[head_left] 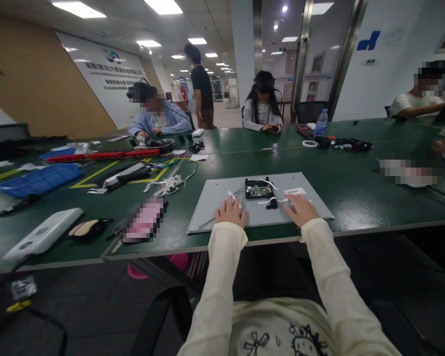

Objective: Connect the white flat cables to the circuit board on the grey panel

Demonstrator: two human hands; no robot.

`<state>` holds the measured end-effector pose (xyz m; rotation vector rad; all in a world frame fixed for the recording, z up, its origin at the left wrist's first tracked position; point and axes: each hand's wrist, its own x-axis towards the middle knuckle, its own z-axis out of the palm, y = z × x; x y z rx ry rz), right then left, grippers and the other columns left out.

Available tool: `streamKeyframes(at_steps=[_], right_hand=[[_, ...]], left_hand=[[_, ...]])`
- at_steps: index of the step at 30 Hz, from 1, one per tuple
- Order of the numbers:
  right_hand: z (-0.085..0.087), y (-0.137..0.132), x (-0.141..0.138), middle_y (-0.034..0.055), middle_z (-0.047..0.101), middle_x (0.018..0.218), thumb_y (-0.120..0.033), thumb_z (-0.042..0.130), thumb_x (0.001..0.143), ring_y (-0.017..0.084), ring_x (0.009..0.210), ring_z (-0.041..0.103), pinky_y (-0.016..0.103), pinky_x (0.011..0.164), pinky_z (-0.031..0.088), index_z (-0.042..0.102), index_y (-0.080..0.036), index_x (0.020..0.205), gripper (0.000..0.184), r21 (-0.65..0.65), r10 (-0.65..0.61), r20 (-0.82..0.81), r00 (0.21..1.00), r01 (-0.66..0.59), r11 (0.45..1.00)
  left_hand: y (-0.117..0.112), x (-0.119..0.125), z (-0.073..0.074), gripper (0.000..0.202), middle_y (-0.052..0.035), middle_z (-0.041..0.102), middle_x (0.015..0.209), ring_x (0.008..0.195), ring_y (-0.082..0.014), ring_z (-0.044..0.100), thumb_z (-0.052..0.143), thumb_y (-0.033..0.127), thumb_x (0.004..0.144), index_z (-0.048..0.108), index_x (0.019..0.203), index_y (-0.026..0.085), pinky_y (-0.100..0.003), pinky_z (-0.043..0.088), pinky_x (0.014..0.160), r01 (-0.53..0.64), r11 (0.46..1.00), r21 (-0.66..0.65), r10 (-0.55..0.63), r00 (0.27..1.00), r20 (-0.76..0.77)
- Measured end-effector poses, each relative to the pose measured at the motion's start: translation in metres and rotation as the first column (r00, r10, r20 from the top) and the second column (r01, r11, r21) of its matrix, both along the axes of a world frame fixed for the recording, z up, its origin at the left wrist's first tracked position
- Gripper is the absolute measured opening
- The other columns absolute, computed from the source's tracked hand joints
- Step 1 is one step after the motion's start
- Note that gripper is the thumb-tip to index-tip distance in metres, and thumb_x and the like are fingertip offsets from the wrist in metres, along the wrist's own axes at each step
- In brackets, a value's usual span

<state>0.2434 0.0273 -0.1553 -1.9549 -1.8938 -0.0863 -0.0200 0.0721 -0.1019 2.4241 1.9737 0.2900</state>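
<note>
My left hand (230, 214) and right hand (303, 210) splay, empty — perhaps steadying the grey panel (212, 195). Its circuit board (258, 190) faces up, likely for access

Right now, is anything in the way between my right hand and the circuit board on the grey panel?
Yes: a small black piece and a white strip lie on the grey panel between your right hand and the circuit board.

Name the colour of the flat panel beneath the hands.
The flat panel is light grey, best seen in the head view.
</note>
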Motion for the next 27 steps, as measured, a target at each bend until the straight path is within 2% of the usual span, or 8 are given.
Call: streamKeyframes(at_steps=[7,16,27], right_hand=[[0.001,0.001,0.0,0.004,0.044,0.147,-0.044,0.038,0.096,0.03,0.136,0.036,0.048,0.107,0.034,0.054,-0.028,0.135,0.045,-0.085,-0.008,0.015,1.0,0.009,0.996],[0.008,-0.007,-0.008,0.0026,0.038,0.151,-0.044,0.036,0.097,0.03,0.138,0.032,0.049,0.109,0.033,0.049,-0.029,0.14,0.048,-0.158,-0.025,0.077,0.997,0.037,0.987],[0.01,-0.017,-0.013,0.0019,0.039,0.151,-0.044,0.034,0.097,0.03,0.138,0.033,0.051,0.109,0.034,0.05,-0.031,0.14,0.047,-0.165,-0.023,0.095,0.995,0.039,0.986]], left_hand=[[0.003,-0.001,-0.003,0.05,0.002,0.035,0.154,0.144,-0.0256,0.025,0.035,0.041,0.094,0.045,0.142,0.03,-0.051,0.024,0.115,0.033,0.999,-0.042,-0.032,0.999,0.007],[-0.002,-0.003,0.007,0.05,0.0056,0.032,0.155,0.145,-0.0235,0.023,0.035,0.042,0.094,0.042,0.143,0.034,-0.049,0.023,0.117,0.051,0.991,-0.121,-0.051,0.999,0.003],[-0.011,-0.008,-0.001,0.049,0.0029,0.036,0.153,0.143,-0.0261,0.028,0.036,0.041,0.094,0.046,0.141,0.03,-0.053,0.024,0.116,0.057,0.996,-0.064,-0.054,0.997,0.056]])
